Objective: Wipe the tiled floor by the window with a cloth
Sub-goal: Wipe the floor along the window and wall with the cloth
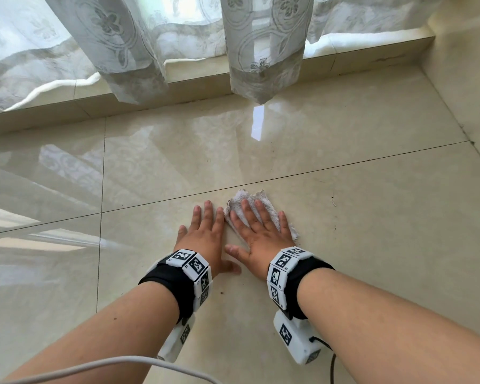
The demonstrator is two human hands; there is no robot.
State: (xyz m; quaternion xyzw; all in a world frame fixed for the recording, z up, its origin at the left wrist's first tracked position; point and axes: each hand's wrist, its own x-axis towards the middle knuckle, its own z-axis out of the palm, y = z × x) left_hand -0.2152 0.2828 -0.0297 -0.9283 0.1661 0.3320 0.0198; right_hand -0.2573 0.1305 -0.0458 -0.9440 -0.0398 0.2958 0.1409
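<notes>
Cloth [241, 195] sits under right hand [262, 234], fingers [246, 210] spread flat pressing it, centre frame; left hand [205, 236] spread on floor [372, 217] just left

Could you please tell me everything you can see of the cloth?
The cloth is a small white rag with a terry-like nap, soiled, with dark grime along its frayed far and left edges. It lies on the glossy beige floor, just short of a grout line. The right hand presses on it with straight, spread fingers and covers most of it. The left hand lies flat on the tile beside its left edge; whether they touch cannot be told.
</notes>
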